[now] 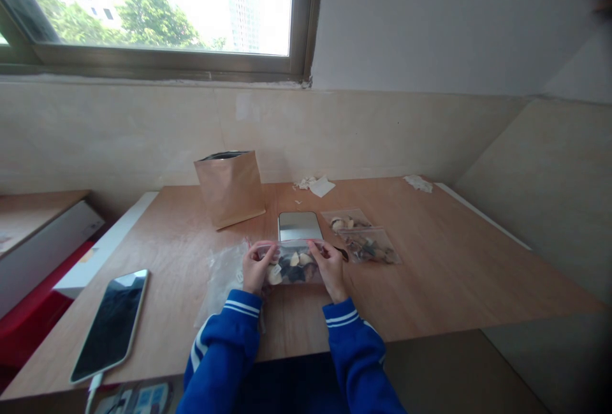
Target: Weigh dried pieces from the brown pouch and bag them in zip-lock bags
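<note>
Both hands pinch the top edge of a clear zip bag [296, 269] with pale and dark dried pieces inside. My left hand [258, 265] grips its upper left corner, and my right hand [329, 267] the upper right. Just behind the bag lies a flat device with a silver top [299, 226], perhaps a small scale, partly covered by the bag. Two more filled zip bags, one with pale pieces [342, 222] and one with darker pieces [370, 247], lie to the right. Under and beside my left hand spreads crumpled clear plastic [222, 277].
A brown paper pouch [230, 191] stands open-topped at the back left. Scraps of white paper [321, 186] lie near the wall, with another crumpled piece [418, 183] farther right. A phone [112, 325] with a cable plugged in rests on the left of the wooden table [444, 261].
</note>
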A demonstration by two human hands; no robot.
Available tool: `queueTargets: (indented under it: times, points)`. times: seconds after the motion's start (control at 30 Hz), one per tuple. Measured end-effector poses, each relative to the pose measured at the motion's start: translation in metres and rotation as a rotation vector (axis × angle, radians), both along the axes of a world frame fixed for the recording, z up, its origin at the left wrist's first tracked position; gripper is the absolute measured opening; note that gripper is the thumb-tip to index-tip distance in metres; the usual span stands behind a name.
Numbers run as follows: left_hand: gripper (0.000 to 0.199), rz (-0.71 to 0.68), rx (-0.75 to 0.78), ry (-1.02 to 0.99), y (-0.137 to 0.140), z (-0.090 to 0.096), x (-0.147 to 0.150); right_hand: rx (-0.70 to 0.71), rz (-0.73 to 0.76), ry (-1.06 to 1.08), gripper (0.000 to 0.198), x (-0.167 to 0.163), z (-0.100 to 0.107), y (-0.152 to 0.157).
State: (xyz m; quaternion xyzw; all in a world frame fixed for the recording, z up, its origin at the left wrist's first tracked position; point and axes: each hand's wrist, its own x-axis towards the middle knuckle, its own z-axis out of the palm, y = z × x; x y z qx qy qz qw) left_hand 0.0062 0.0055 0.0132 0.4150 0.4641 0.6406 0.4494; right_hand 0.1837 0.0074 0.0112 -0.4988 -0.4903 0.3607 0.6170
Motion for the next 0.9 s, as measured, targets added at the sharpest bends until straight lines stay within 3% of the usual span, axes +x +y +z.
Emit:
queueTargets:
  times: [0.5,0.67,0.9]
  points:
    - [0.033,-0.154,-0.031,0.060,-0.0012,-0.0010,-0.0011,-0.008,0.015,0.036,0.034,-0.0006,0.0029,-0.0014]
    - [0.033,-0.136,-0.036,0.053,-0.0014,-0.0030,-0.0020,-0.014,0.118,0.028,0.030,-0.0020,-0.0009,-0.0021]
    - [0.033,-0.140,-0.048,0.026,-0.0006,-0.0012,0.0002,0.011,0.099,-0.017,0.029,-0.0015,-0.0009,-0.0019]
